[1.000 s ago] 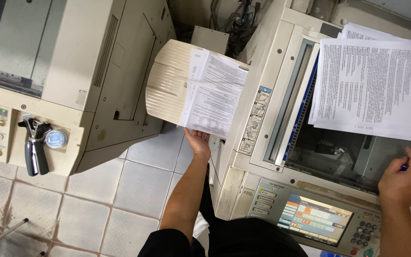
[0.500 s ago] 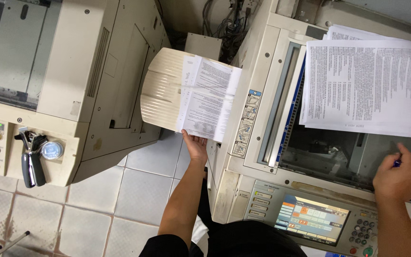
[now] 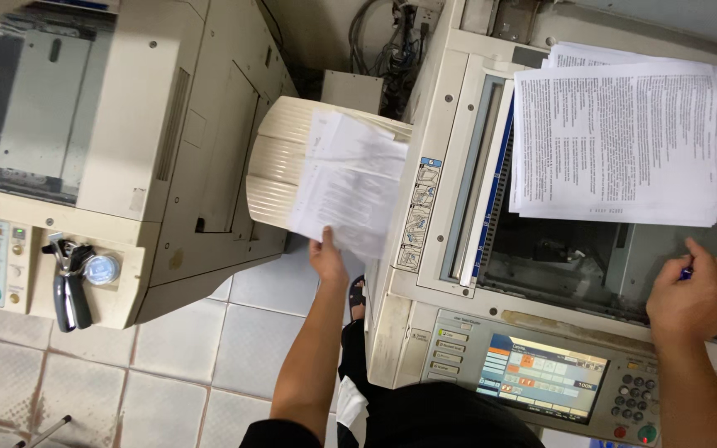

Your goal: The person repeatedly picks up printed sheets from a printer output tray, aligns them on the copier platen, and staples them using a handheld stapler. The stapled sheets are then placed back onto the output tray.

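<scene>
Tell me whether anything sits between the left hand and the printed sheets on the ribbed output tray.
Nothing visible does. The left hand already grips the lower edge of the printed sheets, which lie on the ribbed output tray. The right hand rests apart on the copier.

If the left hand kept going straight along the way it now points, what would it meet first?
The left hand points up the picture and already grips the near edge of the printed sheets. Straight on, it would likely meet the ribbed cream output tray those sheets lie on, though depth is hard to judge from above.
</scene>
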